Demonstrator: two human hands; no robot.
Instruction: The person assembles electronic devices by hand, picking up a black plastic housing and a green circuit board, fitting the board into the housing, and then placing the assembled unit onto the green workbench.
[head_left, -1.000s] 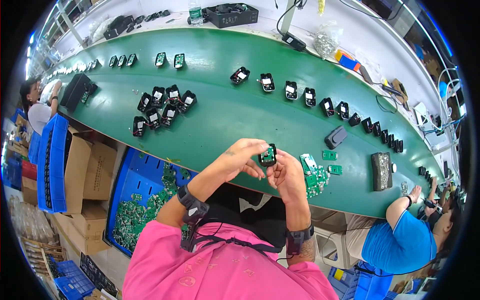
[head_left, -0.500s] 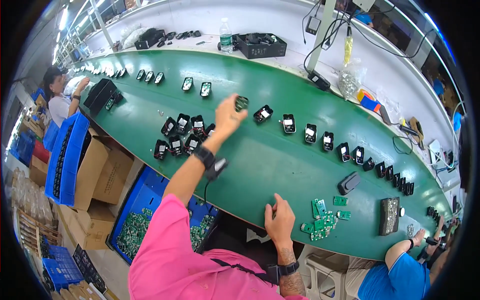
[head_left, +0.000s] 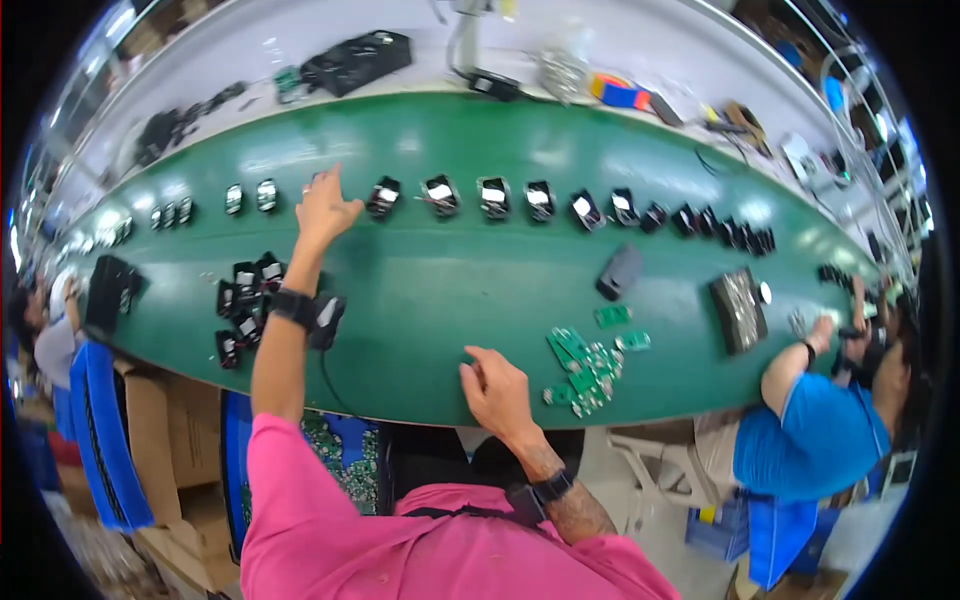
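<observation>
My left hand (head_left: 325,208) reaches over the green table (head_left: 420,290), fingers stretched and thumb apart. Nothing shows in it; whatever lies beneath is hidden. It is between a housing with a pale board (head_left: 266,195) and an open black housing (head_left: 382,197), the near end of a row running right. Close to the table's front edge, my right hand (head_left: 500,390) is half curled, thumb and forefinger apart, with nothing visible in it. Right of it lies a loose pile of green circuit boards (head_left: 583,372). A cluster of black housings (head_left: 246,300) with wires sits left of my left forearm.
A dark oblong case (head_left: 620,272) and a dark block (head_left: 738,310) lie to the right. A black box (head_left: 110,293) stands at the far left. Co-workers sit on both sides; one wears a blue shirt (head_left: 805,440). A blue bin of boards (head_left: 350,450) is below the edge.
My view has swung right. My left hand held a housing with a green board; now its fingers are stretched and that housing is out of sight. My right hand remains near the front edge.
</observation>
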